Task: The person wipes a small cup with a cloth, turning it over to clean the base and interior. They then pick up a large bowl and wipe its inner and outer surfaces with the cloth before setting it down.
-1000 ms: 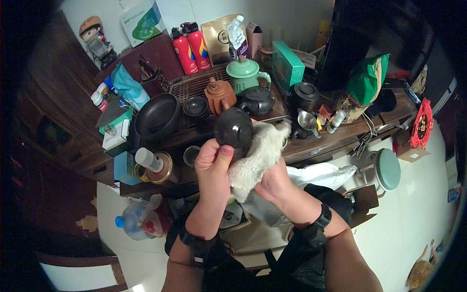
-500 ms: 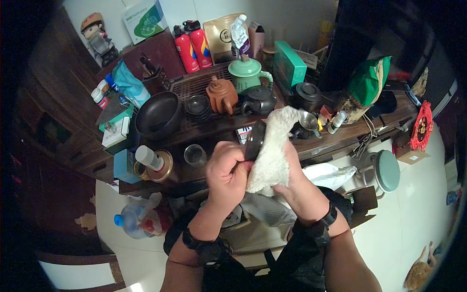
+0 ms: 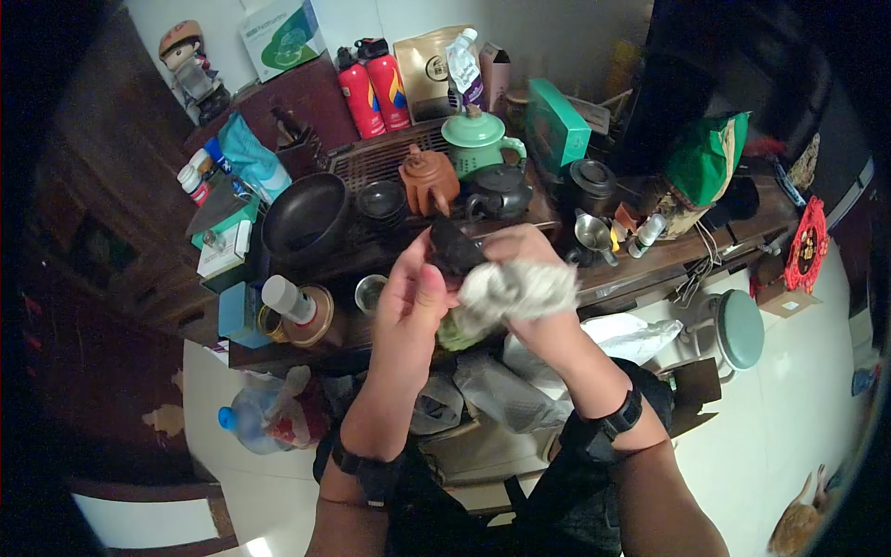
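Note:
A small dark object (image 3: 453, 249), perhaps a cup or lid, is gripped in my left hand (image 3: 410, 302), its fingers behind it and the thumb in front. My right hand (image 3: 540, 269) holds a whitish cloth (image 3: 524, 290), blurred by motion, against the dark object's right side. Some green shows under the cloth's lower left edge. Behind my hands stand a brown clay teapot (image 3: 429, 176), a black teapot (image 3: 501, 192) and a green lidded pot (image 3: 475, 139). A glass (image 3: 369, 293) is just left of my left hand.
A black round pan (image 3: 304, 218) and stacked dark bowls (image 3: 380, 201) sit left on the wooden cabinet. Right are a metal strainer (image 3: 594, 232) and a green bag (image 3: 710, 162). A green-topped stool (image 3: 740, 330) stands right; a large bottle (image 3: 260, 427) stands lower left. An animal lies lower right.
The dark object has tilted and moved up and left, out from beside the cloth. The cloth has bunched up lower, my right hand's fingers now show above it, and my left hand has opened out somewhat.

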`<state>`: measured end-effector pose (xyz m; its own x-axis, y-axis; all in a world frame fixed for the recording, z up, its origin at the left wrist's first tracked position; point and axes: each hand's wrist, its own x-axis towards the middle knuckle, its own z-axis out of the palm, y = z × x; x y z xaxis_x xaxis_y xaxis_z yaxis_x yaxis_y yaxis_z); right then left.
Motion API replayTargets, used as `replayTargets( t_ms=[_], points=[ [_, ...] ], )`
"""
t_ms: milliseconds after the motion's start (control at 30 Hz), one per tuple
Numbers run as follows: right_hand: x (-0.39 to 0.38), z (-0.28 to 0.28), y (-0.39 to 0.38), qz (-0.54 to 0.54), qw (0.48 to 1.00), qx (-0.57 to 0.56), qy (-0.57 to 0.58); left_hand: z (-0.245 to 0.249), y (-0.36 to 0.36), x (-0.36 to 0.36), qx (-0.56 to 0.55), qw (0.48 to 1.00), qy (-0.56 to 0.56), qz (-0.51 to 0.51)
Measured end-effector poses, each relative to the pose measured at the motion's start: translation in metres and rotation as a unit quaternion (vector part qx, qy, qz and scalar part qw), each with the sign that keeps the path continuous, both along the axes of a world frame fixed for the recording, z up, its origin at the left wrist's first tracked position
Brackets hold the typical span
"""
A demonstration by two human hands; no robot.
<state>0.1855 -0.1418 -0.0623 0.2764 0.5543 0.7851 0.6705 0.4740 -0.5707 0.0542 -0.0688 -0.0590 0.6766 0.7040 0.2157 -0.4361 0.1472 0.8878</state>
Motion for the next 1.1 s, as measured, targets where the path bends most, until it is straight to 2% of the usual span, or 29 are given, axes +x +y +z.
replayTargets(
  t_ms=[67, 200, 267, 333, 367, 400, 467, 533, 567, 600, 667, 800, 867, 900, 1033, 1100],
  points=[
    [0.0, 0.002, 0.001, 0.023, 0.994, 0.013, -0.107, -0.003, -0.002, -0.001, 0.021, 0.999, 0.015, 0.043],
    [0.003, 0.012, -0.001, 0.102, 0.991, -0.013, -0.082, 0.002, 0.005, -0.006, -0.031, 0.996, -0.074, -0.027],
    [0.009, 0.014, -0.008, 0.178, 0.98, -0.042, 0.077, 0.0, 0.01, -0.006, -0.049, 0.992, -0.097, -0.068],
    [0.007, 0.013, -0.012, 0.198, 0.927, -0.028, 0.318, 0.002, 0.01, -0.004, -0.105, 0.976, -0.146, -0.12],
    [0.012, 0.014, -0.01, 0.235, 0.9, 0.013, 0.368, -0.005, 0.019, -0.007, -0.101, 0.972, -0.135, -0.161],
    [0.01, 0.022, -0.013, 0.187, 0.895, -0.017, 0.404, -0.005, 0.017, -0.007, -0.088, 0.976, -0.13, -0.151],
    [0.007, 0.018, -0.01, 0.152, 0.901, -0.03, 0.406, -0.004, 0.01, -0.004, -0.064, 0.982, -0.12, -0.133],
    [0.001, 0.006, -0.004, 0.206, 0.918, -0.02, 0.339, -0.003, 0.001, 0.005, 0.032, 0.989, -0.106, -0.095],
    [0.004, -0.001, -0.003, 0.184, 0.947, -0.076, 0.252, -0.003, -0.001, 0.008, 0.08, 0.989, -0.098, -0.075],
    [-0.006, 0.003, -0.003, 0.134, 0.967, -0.078, 0.201, -0.008, -0.002, 0.008, 0.132, 0.986, -0.079, -0.071],
    [0.0, 0.004, -0.007, 0.062, 0.977, -0.137, 0.152, -0.01, -0.005, 0.005, 0.147, 0.985, -0.026, -0.083],
    [-0.002, 0.01, -0.013, -0.059, 0.989, -0.122, 0.05, -0.005, -0.003, 0.003, 0.231, 0.971, 0.032, -0.055],
    [-0.003, 0.008, -0.014, -0.114, 0.983, -0.145, -0.008, 0.001, -0.006, 0.001, 0.224, 0.971, 0.067, -0.043],
    [-0.005, 0.007, -0.013, -0.119, 0.985, -0.125, -0.002, 0.006, -0.009, -0.001, 0.213, 0.973, 0.079, -0.041],
    [0.0, 0.018, -0.006, -0.048, 0.996, -0.075, -0.023, 0.003, -0.006, -0.006, 0.198, 0.967, 0.158, -0.021],
    [0.005, 0.018, -0.003, -0.022, 0.992, -0.094, -0.087, -0.011, -0.002, -0.004, 0.119, 0.976, 0.176, -0.054]
  ],
)
